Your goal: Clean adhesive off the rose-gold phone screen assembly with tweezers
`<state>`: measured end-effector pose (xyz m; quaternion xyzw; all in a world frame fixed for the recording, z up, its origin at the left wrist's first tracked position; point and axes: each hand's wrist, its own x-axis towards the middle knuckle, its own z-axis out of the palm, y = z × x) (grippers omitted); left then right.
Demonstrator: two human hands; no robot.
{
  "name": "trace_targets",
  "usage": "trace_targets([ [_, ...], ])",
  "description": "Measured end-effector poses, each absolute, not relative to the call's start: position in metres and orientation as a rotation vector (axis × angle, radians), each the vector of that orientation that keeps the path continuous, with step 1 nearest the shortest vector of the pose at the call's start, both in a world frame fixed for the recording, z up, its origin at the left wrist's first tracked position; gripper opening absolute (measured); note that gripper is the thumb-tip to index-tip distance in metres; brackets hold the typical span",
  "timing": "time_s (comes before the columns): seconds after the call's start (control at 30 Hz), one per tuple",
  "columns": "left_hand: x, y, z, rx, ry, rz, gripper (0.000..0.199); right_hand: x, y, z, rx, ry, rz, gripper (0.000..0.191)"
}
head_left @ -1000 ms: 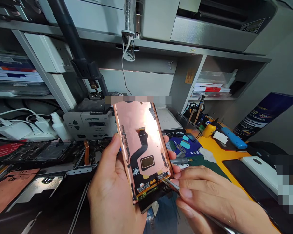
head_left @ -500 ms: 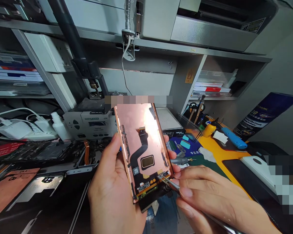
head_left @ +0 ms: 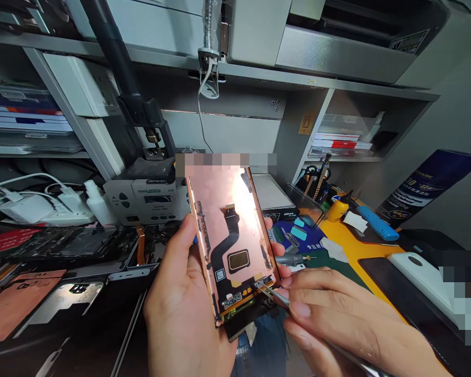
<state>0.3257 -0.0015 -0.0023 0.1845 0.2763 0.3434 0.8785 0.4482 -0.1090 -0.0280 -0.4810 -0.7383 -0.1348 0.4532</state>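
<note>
A copper-coloured phone screen panel (head_left: 215,209) stands tilted with its back towards me, wrapped by my left hand (head_left: 184,303). On it a black flex cable (head_left: 224,243) runs from the middle down to the lower edge, beside a small dark rectangle (head_left: 238,260) and a square code label. My right hand (head_left: 337,309) pinches metal tweezers (head_left: 278,299), their tips at the small parts near the panel's lower right corner. A dark strip (head_left: 247,319) hangs below that lower edge.
Phone parts, including a copper-coloured panel (head_left: 19,298), lie at the left. A grey device (head_left: 141,201) stands behind. At the right are a spray can (head_left: 427,186), a blue-handled tool (head_left: 377,222), a black phone (head_left: 408,309) and a white one (head_left: 419,277).
The view has shifted very slightly, so the surroundings and my left hand sit a little further right. Both hands keep their hold, and the tweezer tips stay near the same corner.
</note>
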Motion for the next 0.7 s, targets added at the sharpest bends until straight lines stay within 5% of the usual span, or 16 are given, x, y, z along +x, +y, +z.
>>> trace_targets([
  [0.7,0.3228,-0.0008,-0.0049,0.413,0.608,0.686,0.066,0.448,-0.1121,-0.0257,-1.223,-1.821,-0.391,0.016],
])
